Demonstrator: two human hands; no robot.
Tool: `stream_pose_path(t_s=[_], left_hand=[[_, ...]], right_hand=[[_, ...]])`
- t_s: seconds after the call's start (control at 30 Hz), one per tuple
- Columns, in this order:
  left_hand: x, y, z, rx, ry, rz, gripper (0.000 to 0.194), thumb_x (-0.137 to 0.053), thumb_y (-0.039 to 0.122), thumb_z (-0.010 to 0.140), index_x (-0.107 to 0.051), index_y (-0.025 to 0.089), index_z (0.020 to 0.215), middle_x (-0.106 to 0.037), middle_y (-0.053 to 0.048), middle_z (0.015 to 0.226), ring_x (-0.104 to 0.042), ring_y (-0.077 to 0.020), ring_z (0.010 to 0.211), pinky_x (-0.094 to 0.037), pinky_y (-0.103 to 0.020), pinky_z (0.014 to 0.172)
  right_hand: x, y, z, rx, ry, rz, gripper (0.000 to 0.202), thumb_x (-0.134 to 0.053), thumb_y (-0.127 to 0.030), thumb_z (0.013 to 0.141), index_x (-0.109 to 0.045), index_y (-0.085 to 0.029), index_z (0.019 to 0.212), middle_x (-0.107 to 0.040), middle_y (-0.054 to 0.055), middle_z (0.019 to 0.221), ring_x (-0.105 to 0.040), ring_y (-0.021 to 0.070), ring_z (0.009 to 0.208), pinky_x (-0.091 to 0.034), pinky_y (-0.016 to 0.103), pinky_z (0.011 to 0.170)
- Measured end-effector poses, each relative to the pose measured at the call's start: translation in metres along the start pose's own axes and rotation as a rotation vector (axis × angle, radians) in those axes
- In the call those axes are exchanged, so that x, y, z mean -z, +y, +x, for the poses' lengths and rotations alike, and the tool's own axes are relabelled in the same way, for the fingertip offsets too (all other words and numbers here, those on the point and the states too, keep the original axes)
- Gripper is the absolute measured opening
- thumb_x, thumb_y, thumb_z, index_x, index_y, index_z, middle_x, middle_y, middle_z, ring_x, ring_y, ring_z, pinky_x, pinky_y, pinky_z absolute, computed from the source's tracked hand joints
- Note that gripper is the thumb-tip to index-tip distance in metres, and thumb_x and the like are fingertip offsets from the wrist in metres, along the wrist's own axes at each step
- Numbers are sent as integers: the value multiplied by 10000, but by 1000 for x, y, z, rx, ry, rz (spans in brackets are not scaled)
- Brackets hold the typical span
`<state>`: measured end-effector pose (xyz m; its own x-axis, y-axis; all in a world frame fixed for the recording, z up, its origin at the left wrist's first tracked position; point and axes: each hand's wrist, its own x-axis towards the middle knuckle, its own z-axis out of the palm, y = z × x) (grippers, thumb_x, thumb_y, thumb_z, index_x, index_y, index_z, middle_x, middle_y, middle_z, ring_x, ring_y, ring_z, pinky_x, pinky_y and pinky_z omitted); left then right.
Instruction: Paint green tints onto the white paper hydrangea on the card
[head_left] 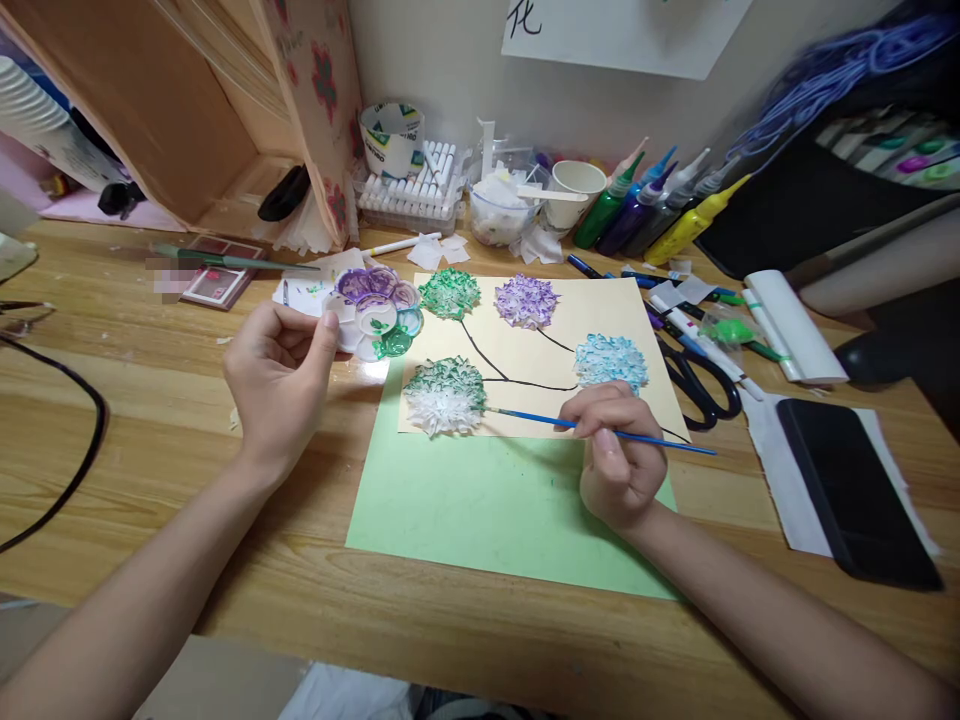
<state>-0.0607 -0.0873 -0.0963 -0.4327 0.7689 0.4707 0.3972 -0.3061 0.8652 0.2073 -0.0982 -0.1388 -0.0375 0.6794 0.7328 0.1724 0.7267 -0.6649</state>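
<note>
Green sheet: closest to us on the desk, poking out from under the card.

Right hand: fingers closed in a pen-style pinch around the brush, roughly mid-handle.

Brush: blue, slanting across the near part of the card, bristles pointing left. The tip's right at the half-white puff's right edge; looks like contact, can't swear to it.

Half-white puff: near left of the card. Far side green, near side white, so I'd say dabbing green onto the frills is the step in hand. Next move imo calls for a light touch on the white bits, no squashing.

Left hand: thumb and curled fingers seem to be gripping the palette by its left edge. Keeping that steady would help reloading.

Palette: beside the card's left edge, purple and green smeared in the wells.

Card: cream, black lines drawn between puffs. Blue puff right, green puff and purple puff farther back.

Bottles: far right, nozzles up.
</note>
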Motion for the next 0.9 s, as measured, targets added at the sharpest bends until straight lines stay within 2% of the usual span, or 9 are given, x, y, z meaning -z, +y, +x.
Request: stream_pose_path(t_s=[0.17,0.23,0.37,0.43,0.53,0.7,0.9], left_hand=[[0,-2,-1,13,-26,-26,184,-720,211,762,-559,169,684,-598,27,621,-613,-85,557,-548,-198,544],[-1,-3,-3,23,-39,-32,180,-715,224,768,-559,175,690,-600,25,631,-618,-92,564,-554,-208,548],[-3,-5,-9,38,-90,5,213,-705,295,780,-542,197,685,-603,35,625,-627,-103,555,-547,-216,536],[-4,-4,-14,39,-137,22,211,-692,298,791,-533,203,691,-610,38,622,-634,-108,559,-540,-212,529],[-6,-1,-19,-12,-186,65,169,-664,251,811,-538,199,712,-616,31,648,-641,-104,586,-535,-201,549],[-5,3,-23,-119,-214,123,130,-656,194,808,-549,189,734,-627,23,672,-644,-99,602,-544,-201,583],[-4,2,-23,-155,-212,142,129,-656,174,803,-543,190,742,-625,33,663,-633,-86,589,-540,-184,574]], right_hand=[[0,1,-1,-2,62,33,163,-424,-180,840,-526,-213,717,-569,0,622,-495,160,564,-351,349,608],[0,-1,-1,17,49,53,165,-425,-180,852,-546,-213,746,-592,3,650,-513,164,585,-358,354,624],[3,-5,-1,32,-152,-1,189,-440,-148,879,-605,-219,938,-690,29,876,-604,196,819,-410,367,732],[4,-7,-1,19,-263,-36,226,-439,-148,895,-602,-229,1028,-698,34,978,-599,202,932,-419,366,792],[5,-9,0,9,-363,-59,251,-409,-173,923,-587,-242,1085,-696,30,1039,-575,199,994,-415,361,840],[4,-11,0,-7,-447,-77,268,-368,-196,945,-587,-236,1094,-698,34,1054,-560,194,1006,-415,354,850],[4,-11,-1,-24,-400,-94,269,-369,-192,940,-596,-240,1075,-707,30,1031,-581,192,981,-429,353,828]])
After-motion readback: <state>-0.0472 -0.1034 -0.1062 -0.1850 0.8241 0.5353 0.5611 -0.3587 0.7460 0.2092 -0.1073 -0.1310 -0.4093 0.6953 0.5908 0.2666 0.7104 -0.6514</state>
